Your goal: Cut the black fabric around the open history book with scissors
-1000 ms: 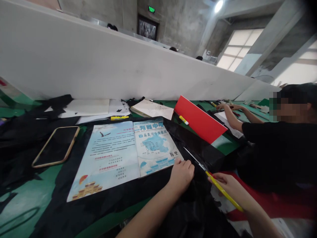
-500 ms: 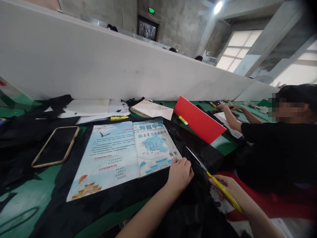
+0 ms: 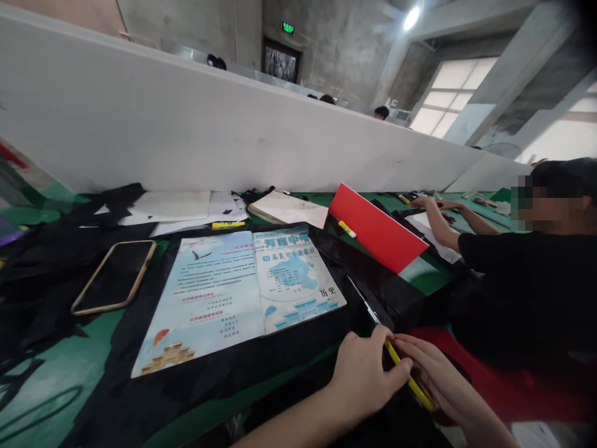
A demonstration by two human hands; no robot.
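Note:
My right hand is closed around the yellow handle of a pair of scissors. Their long silver blades look closed and point up and away over black cloth. My left hand has its thumb and fingers round the same handle, close against the right fingers. Just beyond my left hand an open booklet with a pale blue printed cover lies face down on a sheet of black cloth. Part of the scissors' handle is hidden by my fingers.
A phone lies to the left. Behind the booklet are a yellow marker, loose papers and a notebook. A red folder with a glue stick sits at right, beside a co-worker. A white partition stands behind.
My left hand has left the booklet's lower right corner and moved right and down onto the scissors. The right hand keeps hold of them. The view has shifted slightly.

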